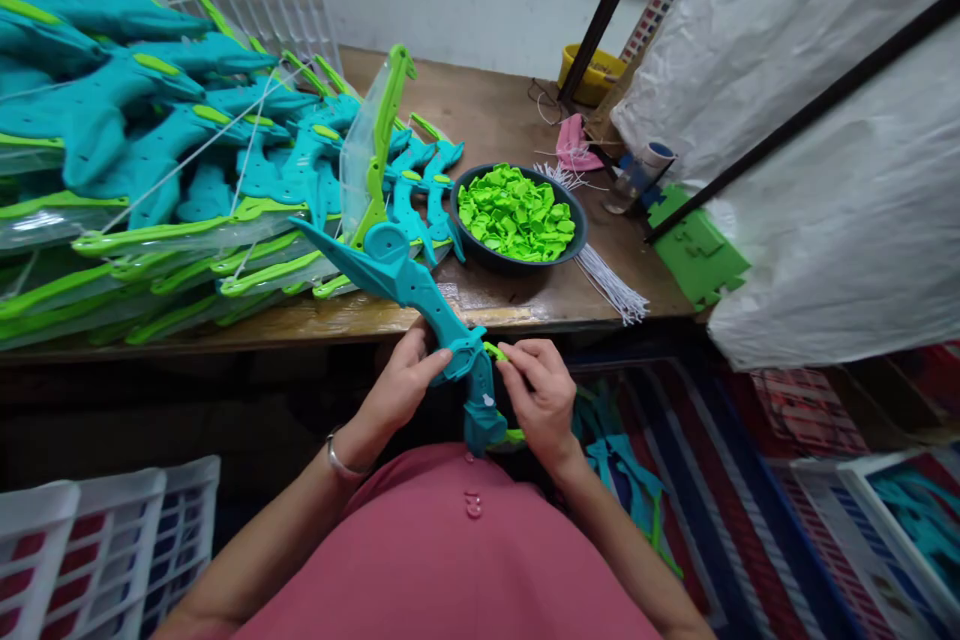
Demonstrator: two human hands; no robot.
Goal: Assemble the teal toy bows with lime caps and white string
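Observation:
My left hand (405, 375) is closed around the middle of a teal plastic toy bow (431, 305), held tilted in front of my body. A bright green limb (386, 140) with a clear panel rises from its upper end. In my right hand (541, 398), thumb and fingers pinch a small bright green plastic piece (495, 351) against the bow's side, by the grip. The bow's lower end is near my shirt, partly hidden. Beyond the hands, a dark bowl (517, 268) on the wooden table holds many similar green pieces (516, 212).
Teal-and-green bows (172, 140) with white strings are heaped on the table's left. White cords (611, 285) lie by the bowl, near a green foam block (697, 245). White crates (112, 540) stand low left; more teal parts (626, 480) lie low right. White sheeting (810, 120) hangs at right.

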